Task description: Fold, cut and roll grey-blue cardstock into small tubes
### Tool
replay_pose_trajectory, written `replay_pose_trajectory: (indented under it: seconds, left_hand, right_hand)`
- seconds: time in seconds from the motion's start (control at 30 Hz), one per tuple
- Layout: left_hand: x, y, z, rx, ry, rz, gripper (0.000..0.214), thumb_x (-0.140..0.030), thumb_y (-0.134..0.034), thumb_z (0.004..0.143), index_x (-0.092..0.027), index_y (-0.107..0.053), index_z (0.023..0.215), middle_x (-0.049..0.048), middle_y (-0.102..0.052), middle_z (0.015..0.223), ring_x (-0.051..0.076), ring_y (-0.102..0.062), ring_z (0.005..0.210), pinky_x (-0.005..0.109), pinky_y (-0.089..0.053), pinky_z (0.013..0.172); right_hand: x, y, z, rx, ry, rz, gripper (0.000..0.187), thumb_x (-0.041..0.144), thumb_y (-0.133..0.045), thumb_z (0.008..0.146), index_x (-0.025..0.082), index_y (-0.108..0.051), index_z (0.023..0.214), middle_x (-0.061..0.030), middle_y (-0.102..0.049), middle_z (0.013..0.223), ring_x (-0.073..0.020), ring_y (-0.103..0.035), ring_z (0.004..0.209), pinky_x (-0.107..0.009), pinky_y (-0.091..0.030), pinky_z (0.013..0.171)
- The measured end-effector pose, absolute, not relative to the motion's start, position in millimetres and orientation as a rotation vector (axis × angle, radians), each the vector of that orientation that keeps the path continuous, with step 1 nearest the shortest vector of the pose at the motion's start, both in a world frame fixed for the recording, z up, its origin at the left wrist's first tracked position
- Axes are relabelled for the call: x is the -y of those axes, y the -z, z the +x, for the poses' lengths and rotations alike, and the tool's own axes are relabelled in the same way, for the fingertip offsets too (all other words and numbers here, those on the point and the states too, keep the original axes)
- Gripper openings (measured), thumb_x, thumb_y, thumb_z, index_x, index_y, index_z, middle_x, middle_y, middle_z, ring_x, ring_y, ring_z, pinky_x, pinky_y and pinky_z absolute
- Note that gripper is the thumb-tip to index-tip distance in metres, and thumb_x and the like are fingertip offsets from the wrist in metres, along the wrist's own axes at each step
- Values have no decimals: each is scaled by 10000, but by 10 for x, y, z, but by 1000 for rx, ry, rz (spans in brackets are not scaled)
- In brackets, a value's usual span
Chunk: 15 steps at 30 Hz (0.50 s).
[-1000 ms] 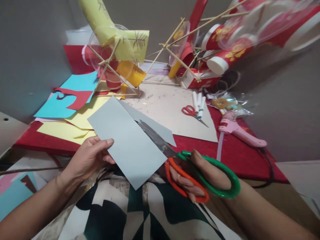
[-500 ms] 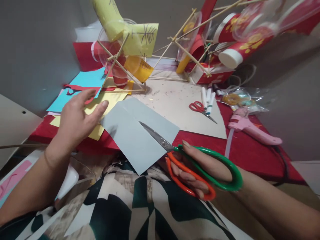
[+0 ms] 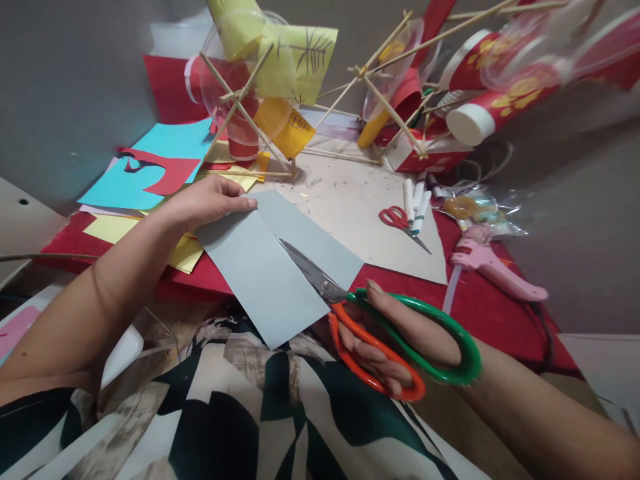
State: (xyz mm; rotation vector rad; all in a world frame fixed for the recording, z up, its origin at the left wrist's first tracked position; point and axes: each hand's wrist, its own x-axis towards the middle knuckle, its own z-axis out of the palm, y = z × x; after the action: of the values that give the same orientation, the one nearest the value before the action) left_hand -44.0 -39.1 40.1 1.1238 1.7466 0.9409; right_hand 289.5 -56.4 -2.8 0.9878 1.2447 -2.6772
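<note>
A pale grey-blue sheet of paper (image 3: 260,267) lies at the table's front edge, its lower corner jutting over my lap. The far left edge of that paper is pinched between the thumb and fingers of my left hand (image 3: 215,200). My right hand (image 3: 400,333) holds large scissors (image 3: 325,287) with one green and one orange handle loop. Their blades reach into the paper along a slit, points aimed away to the left. The blades look nearly closed. Part of my right hand is hidden behind the handles.
Blue sheets (image 3: 150,167) and yellow sheets (image 3: 187,253) lie at left, a red paper scrap (image 3: 170,172) on top. Behind stands a wooden-stick frame (image 3: 240,100) with cups. Small red-handled scissors (image 3: 395,217), markers (image 3: 415,200) and a pink glue gun (image 3: 500,263) lie at right.
My left hand has moved right from above the coloured sheets and taken hold of the grey-blue paper's far edge. The red scrap now lies on the blue sheets. The scissors have barely moved.
</note>
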Motion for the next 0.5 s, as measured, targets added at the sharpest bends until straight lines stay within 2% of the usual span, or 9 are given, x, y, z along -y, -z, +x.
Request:
replay_pose_trajectory:
  seconds: [0.23, 0.37, 0.43, 0.5]
  left_hand:
    - [339, -343, -376, -1611, -961, 957, 211, -289, -885, 632, -156, -731, 692, 89, -700, 637, 198, -629, 477, 311, -504, 448]
    - [309, -330, -434, -1532, -1014, 896, 221, -239, -883, 609, -168, -756, 775, 69, -716, 667, 239, -696, 567, 344, -577, 510]
    - [297, -344, -458, -1507, -1004, 873, 226, -231, -859, 637, -166, -763, 831, 76, -726, 711, 250, -706, 593, 355, -583, 518]
    - [289, -372, -469, -1489, -994, 846, 231, -212, -828, 663, -161, -766, 879, 75, -732, 753, 256, -714, 618, 357, -582, 527]
  right_hand:
    - [569, -57, 2940, -1309, 2551, 1085, 743, 865, -441, 844, 146, -628, 824, 50, -482, 493, -52, -441, 335, -137, -470, 381]
    - [545, -112, 2914, -1489, 2426, 1069, 722, 845, -400, 876, 158, -619, 847, 39, -480, 480, -83, -458, 354, -181, -451, 387]
    - [525, -181, 2882, -1707, 2316, 994, 743, 838, -320, 908, 161, -606, 799, 20, -487, 475, -95, -460, 367, -200, -436, 392]
    - [500, -275, 2848, -1888, 2220, 982, 712, 816, -359, 917, 172, -569, 695, 3, -486, 466, -104, -467, 393, -199, -391, 382]
